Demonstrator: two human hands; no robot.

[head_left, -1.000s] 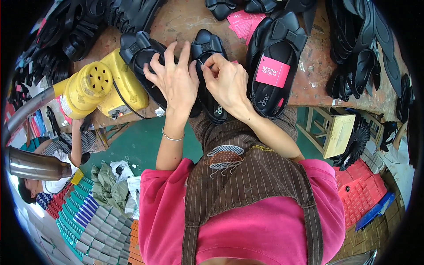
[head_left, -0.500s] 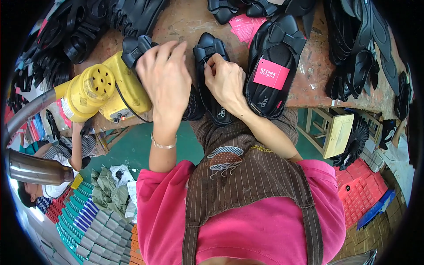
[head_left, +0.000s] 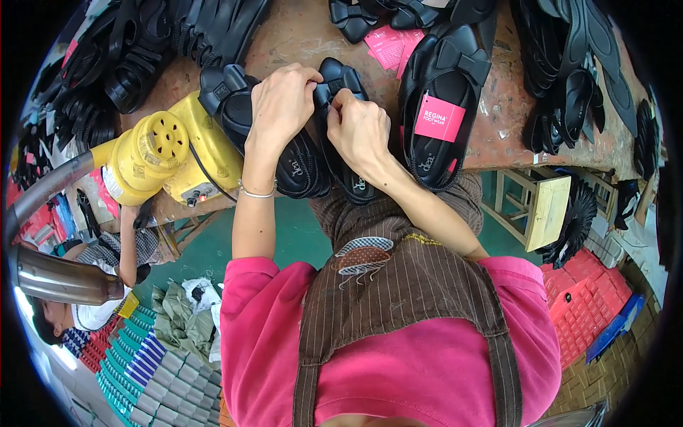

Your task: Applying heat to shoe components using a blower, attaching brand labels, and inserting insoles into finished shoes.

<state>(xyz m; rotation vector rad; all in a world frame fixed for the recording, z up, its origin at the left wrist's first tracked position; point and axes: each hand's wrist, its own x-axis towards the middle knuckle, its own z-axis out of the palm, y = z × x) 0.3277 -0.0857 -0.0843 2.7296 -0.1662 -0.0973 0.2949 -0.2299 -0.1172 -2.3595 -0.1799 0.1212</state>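
Observation:
Three black flat shoes with bows lie side by side in front of me. Over the middle shoe (head_left: 340, 74), my right hand (head_left: 361, 132) is closed, its thumb and fingers pinching at the upper just below the bow. My left hand (head_left: 284, 103) has its fingertips pressed together at the left edge of that bow; whatever they pinch is too small to make out. Beneath my left wrist lies the left shoe (head_left: 297, 169), partly covered. The right shoe (head_left: 466, 64) stands apart from my hands with a pink tag (head_left: 440, 118) on its insole.
A yellow blower-like machine (head_left: 162, 142) with a metal pipe (head_left: 67, 274) stands left. Black shoes (head_left: 142, 64) crowd the far left, and black straps and soles (head_left: 569, 78) the far right. Pink cards (head_left: 395, 48) lie behind. Another person (head_left: 92, 306) is at lower left.
My left hand has moved right, off the left shoe's toe to the middle shoe's bow, its fingers drawing together. My right hand stays at the middle shoe, slightly shifted.

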